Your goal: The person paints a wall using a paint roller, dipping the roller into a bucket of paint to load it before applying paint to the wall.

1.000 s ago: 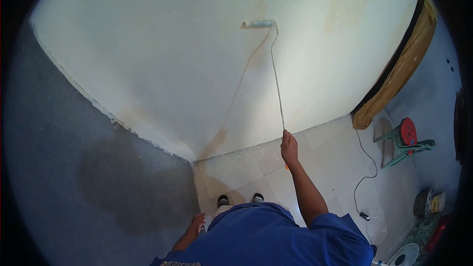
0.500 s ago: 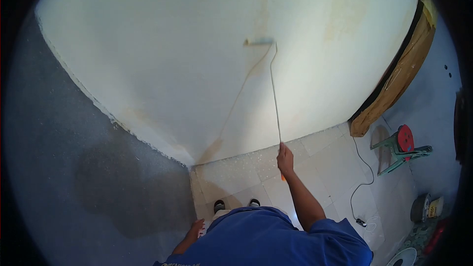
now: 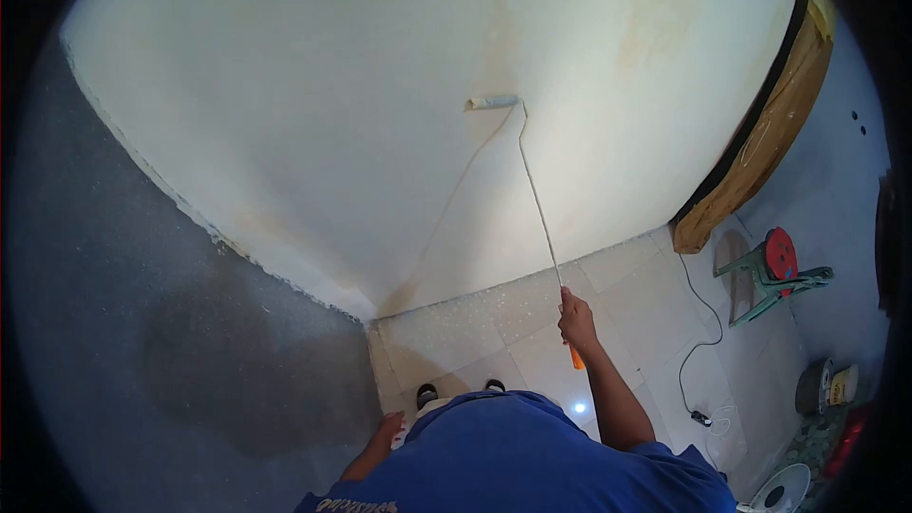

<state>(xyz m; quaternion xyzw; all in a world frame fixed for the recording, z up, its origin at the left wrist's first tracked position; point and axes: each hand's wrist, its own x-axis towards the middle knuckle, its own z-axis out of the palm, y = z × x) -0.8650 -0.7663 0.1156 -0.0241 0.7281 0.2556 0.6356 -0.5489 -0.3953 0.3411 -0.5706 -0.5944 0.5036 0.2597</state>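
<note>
A long-handled paint roller (image 3: pixel 541 204) is gripped in my right hand (image 3: pixel 578 321), whose fingers wrap round the orange grip at its lower end. Its roller head (image 3: pixel 494 103) rests against the pale wall (image 3: pixel 380 133), lying nearly level, with the thin metal rod slanting down to my hand. The roller's shadow falls on the wall to the left of the rod. My left hand (image 3: pixel 391 426) hangs beside my body near the dark grey wall, its fingers partly showing and loosely apart, with nothing visible in them.
To the left stands a dark grey wall (image 3: pixel 237 351). Brown wrapping (image 3: pixel 760 157) edges the pale wall at right. On the tiled floor (image 3: pixel 532 351) are a green stool (image 3: pixel 755 280) with a red round top, a black cable (image 3: pixel 682 375), several containers (image 3: pixel 826 388) and a fan (image 3: pixel 784 489).
The roller head has moved slightly down the wall. My right hand has shifted down and to the right, tilting the rod more. My left hand stays at my side.
</note>
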